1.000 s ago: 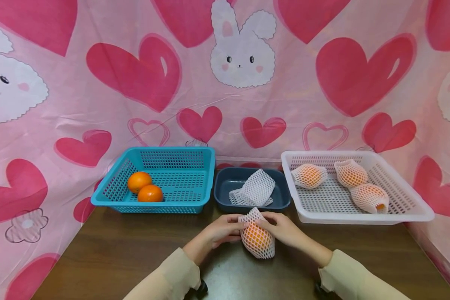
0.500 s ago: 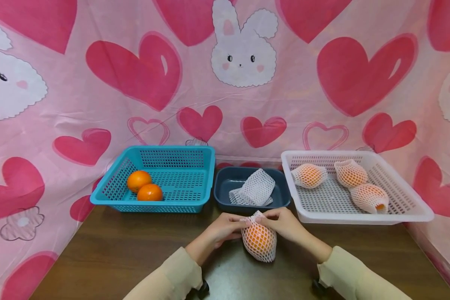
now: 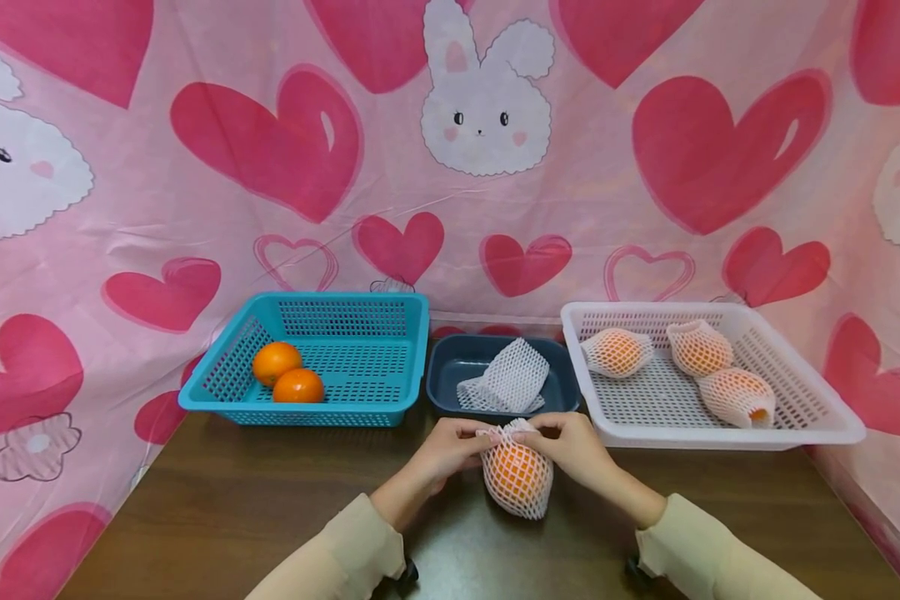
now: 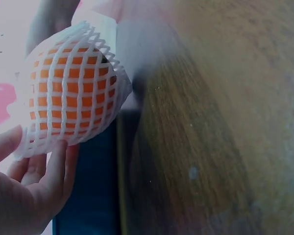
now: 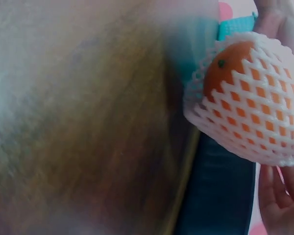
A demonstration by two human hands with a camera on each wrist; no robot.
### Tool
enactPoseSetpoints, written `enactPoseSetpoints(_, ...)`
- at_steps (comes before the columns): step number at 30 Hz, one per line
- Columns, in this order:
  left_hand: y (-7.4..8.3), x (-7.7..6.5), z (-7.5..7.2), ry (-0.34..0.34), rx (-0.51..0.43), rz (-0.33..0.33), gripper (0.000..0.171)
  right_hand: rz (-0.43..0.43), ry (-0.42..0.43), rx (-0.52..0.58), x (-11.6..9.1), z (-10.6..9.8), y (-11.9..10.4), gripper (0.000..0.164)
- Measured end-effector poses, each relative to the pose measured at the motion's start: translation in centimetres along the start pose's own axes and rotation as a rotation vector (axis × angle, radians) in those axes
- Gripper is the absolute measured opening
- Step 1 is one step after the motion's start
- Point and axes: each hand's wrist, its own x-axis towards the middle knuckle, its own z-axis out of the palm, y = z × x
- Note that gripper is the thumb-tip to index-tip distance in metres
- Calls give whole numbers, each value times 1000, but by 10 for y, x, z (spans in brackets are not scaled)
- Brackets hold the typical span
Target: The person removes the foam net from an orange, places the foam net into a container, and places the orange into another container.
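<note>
An orange (image 3: pixel 518 472) inside a white foam net sleeve (image 4: pixel 54 110) is held between both hands, in front of the dark blue tray. My left hand (image 3: pixel 448 452) pinches the sleeve's far end from the left, thumb on top. From the right, my right hand (image 3: pixel 572 450) pinches the same end with its thumb and fingers. The sleeve's near end gapes in the right wrist view, where bare peel with a small green stem spot (image 5: pixel 221 63) shows. In the left wrist view the netting covers most of the fruit.
A turquoise basket (image 3: pixel 375 408) at the left holds two bare oranges (image 3: pixel 298 387). The dark blue tray (image 3: pixel 444 367) in the middle holds foam net sleeves (image 3: pixel 512 377). At the right, a white basket (image 3: pixel 720 437) contains three netted oranges (image 3: pixel 699 348). The tabletop (image 3: pixel 255 500) is brown wood.
The hands keep their grip on the sleeve's far end. That end has spread wider between the fingers, and the orange has shifted only slightly.
</note>
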Motion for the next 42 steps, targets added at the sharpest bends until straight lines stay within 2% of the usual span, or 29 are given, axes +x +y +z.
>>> enactPoseSetpoints(5,0,1,-2,10,19,4,25,-94,100,-35,-4,8,2,10)
enactPoseSetpoints(7,-1,1,-3,7,28,-16,27,-115,125,-38,-5,10,2,10)
enactPoseSetpoints(13,-2,1,-3,-61,52,-99,41,-115,120,-24,-7,14,0,10)
enactPoseSetpoints(17,-3,0,-4,-84,68,-82,32,-62,28,-2,-2,12,2,17)
enactPoseSetpoints(22,-3,0,-5,-48,114,-66,23,33,-174,26,0,5,10,35)
enactPoseSetpoints(26,-4,1,-5,-16,149,-29,21,23,-261,23,-3,1,14,36)
enactPoseSetpoints(29,-6,2,-6,14,167,26,20,-28,-238,11,-2,-1,11,29)
enactPoseSetpoints(33,-6,3,-6,48,177,88,19,-92,-164,-37,0,-2,2,21)
enactPoseSetpoints(42,-5,2,-5,75,208,155,16,-215,-54,-118,-2,4,-4,15)
